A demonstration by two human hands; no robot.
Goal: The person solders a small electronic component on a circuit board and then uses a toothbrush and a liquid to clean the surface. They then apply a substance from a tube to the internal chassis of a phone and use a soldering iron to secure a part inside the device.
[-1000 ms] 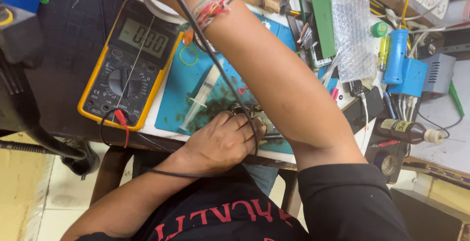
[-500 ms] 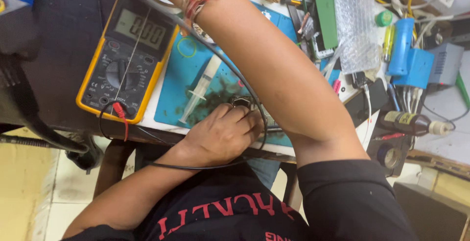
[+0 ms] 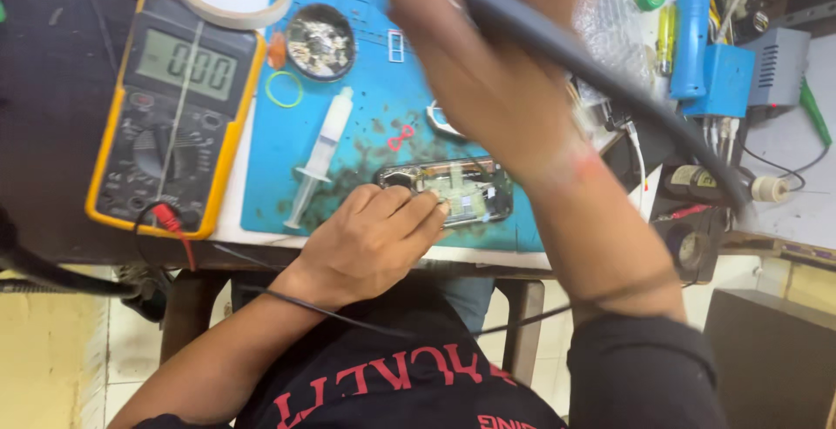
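Two hands: both show in the head view, working over a blue mat (image 3: 383, 133) on the bench (image 3: 52, 133).
Left hand (image 3: 370, 242): rests at the near edge of the mat, fingers (image 3: 418, 207) curled loosely, their tips pressed on the near end of the opened phone (image 3: 453, 189); it pins rather than grips.
Phone: lies flat and lengthwise on the mat, its insides exposed, just in front of the person's chest.
Right hand (image 3: 461, 46): raised close to the camera and blurred, over the far side of the phone; a thick dark cable (image 3: 610, 81) crosses it. Whether its fingers are clenched I cannot tell.
Syringe (image 3: 318, 159): lies slanted on the mat, left of the phone.
Meter (image 3: 174, 115): yellow-cased, left of the mat, its red lead plugged in.
Round dish (image 3: 320, 41): on the mat's far part, holding small bits.
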